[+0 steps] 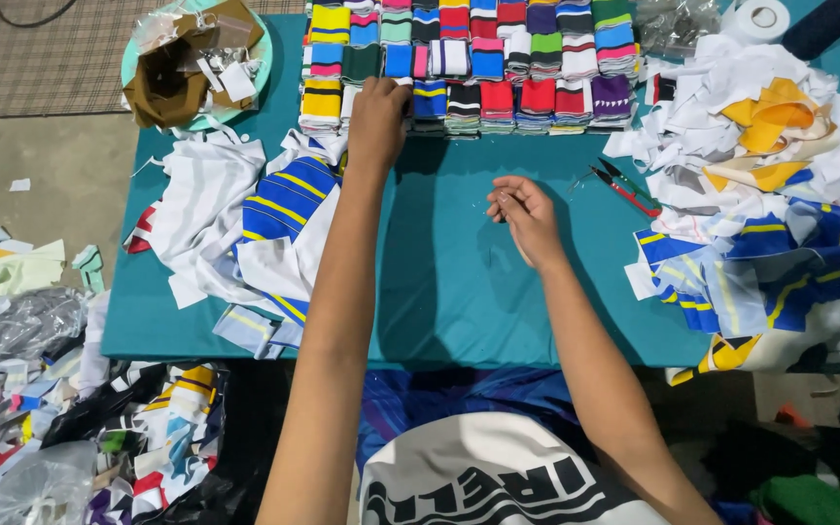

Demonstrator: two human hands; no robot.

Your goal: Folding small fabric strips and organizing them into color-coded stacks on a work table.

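Left hand [378,117] reaching onto stacked striped knit collars [469,63], grip unclear, right hand [525,214] loosely curled, perhaps pinching thread, above teal desk [459,282], red scissors [624,187] nearby.

2 hands [378,122]; 1 pair of red-handled snips [624,187]; 1 tape roll [760,17].

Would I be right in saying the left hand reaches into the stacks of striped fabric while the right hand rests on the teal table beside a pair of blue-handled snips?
Not quite: the head view shows the snips have red handles. The rest holds: the left hand reaches into the striped fabric stacks, and the right hand rests on the teal table.
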